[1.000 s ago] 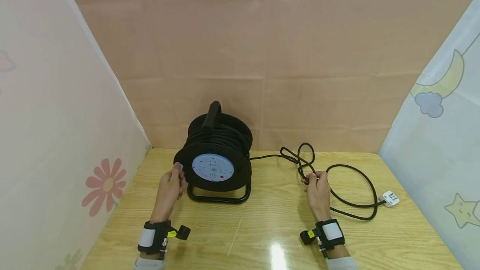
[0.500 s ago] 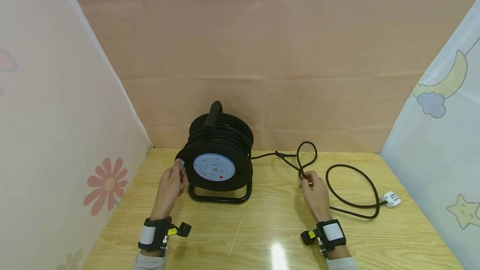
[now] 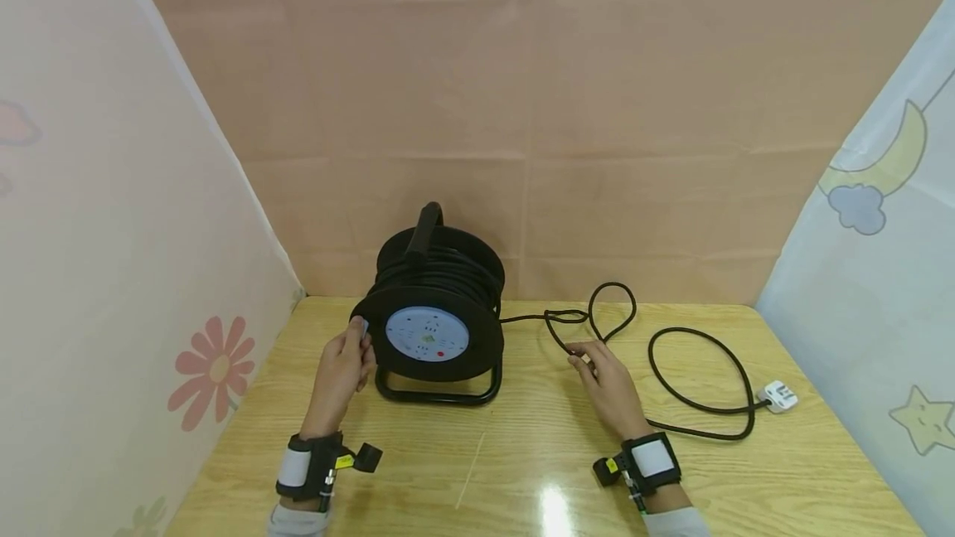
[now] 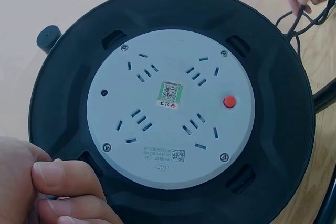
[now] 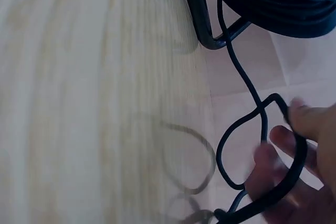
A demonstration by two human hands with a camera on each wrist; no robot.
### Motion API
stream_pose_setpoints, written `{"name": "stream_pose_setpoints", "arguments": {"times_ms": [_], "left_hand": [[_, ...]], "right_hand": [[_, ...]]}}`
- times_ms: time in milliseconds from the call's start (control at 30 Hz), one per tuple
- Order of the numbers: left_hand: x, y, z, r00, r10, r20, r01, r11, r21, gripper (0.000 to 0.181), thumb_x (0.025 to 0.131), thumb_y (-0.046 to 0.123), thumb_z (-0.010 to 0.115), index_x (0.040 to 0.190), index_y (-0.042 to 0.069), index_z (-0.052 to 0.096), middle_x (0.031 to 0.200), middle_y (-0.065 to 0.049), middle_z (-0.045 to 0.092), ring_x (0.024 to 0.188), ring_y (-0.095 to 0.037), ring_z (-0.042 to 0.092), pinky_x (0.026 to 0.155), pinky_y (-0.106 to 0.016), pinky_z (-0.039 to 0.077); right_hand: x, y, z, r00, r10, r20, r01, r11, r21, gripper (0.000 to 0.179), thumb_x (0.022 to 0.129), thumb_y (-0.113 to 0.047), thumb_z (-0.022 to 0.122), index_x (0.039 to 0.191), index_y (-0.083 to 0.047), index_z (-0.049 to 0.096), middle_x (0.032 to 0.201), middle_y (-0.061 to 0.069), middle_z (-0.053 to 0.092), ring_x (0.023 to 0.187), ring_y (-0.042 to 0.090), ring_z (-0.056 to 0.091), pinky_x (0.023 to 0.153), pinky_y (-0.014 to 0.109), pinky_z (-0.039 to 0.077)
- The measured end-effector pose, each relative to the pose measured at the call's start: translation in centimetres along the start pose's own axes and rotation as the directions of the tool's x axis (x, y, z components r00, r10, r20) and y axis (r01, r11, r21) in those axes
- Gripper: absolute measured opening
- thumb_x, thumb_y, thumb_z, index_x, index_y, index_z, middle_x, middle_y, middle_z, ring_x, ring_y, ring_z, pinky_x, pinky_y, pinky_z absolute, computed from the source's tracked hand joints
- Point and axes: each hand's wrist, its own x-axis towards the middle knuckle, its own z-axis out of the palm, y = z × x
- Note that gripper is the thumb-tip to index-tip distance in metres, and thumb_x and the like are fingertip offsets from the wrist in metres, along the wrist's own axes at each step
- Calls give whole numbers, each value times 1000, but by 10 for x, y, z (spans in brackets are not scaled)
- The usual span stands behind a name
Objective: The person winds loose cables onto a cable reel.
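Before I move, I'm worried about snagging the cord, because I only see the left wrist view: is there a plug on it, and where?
Observer: Yes, a white plug lies on the table, near its right edge, to the right of the right hand.
Operator: Does the cord run straight to it from that hand?
Observer: No, the black cord makes one wide loop and crosses itself close to the plug.
Operator: And behind the reel's round face?
Observer: Many turns of cord are wound on the reel there.
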Motion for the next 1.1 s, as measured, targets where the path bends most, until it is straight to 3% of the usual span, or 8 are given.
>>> {"name": "stream_pose_setpoints", "arguments": {"times_ms": [100,200,400,667,767,867,1000,1100], "left_hand": [[-8,15,1,1000,-2,8,2,1000,12,51,107,39,31,86,-4,46,61,-4,39,45,-10,36,41,-23,32],[-6,12,2,1000,11,-2,-11,1000,19,54,105,46,32,86,-3,46,60,-4,39,45,-10,36,41,-22,32],[5,-6,2,999,39,-17,-39,999,20,62,101,57,33,85,-2,46,60,-5,39,45,-11,35,40,-23,31],[2,4,1,1000,11,10,-11,1000,7,56,104,48,33,85,-3,46,58,-4,37,44,-11,35,40,-22,30],[-1,11,2,1000,19,17,-19,1000,5,54,107,41,32,83,-6,45,57,-5,37,43,-11,35,40,-23,30],[0,15,3,999,35,15,-35,999,2,54,107,39,32,82,-8,44,57,-6,37,42,-12,34,40,-23,30],[3,13,5,999,53,10,-53,999,4,59,105,47,33,81,-6,44,57,-5,38,43,-12,34,39,-23,29],[5,11,6,997,72,1,-72,997,20,63,102,54,33,80,-4,44,56,-5,39,42,-12,34,39,-23,29]], "right_hand": [[4,-4,3,999,16,48,-18,999,41,20,96,-4,58,115,-7,60,112,1,56,87,13,58,61,27,53],[8,-11,8,994,22,111,-27,999,44,35,93,10,51,126,-4,54,123,7,53,90,16,59,62,26,53],[14,-22,18,987,12,160,15,986,-165,51,91,7,48,140,-6,47,130,12,52,93,23,61,68,39,52],[12,-20,30,995,30,94,-12,983,-182,21,93,-12,64,113,-11,61,104,-1,61,87,14,61,66,35,53],[13,-15,33,997,-35,61,47,979,-201,19,87,-12,72,104,-12,64,101,0,60,86,16,57,64,35,50],[16,-11,35,993,-117,28,120,971,-208,18,80,-6,76,95,-10,65,115,9,59,101,27,51,76,43,48],[20,-11,37,987,-159,26,161,964,-214,22,78,-2,76,93,-8,63,121,14,57,112,32,49,88,48,46],[20,-12,38,990,-127,63,138,966,-219,24,80,-2,74,100,-7,61,109,10,61,104,26,56,83,42,51]]}}
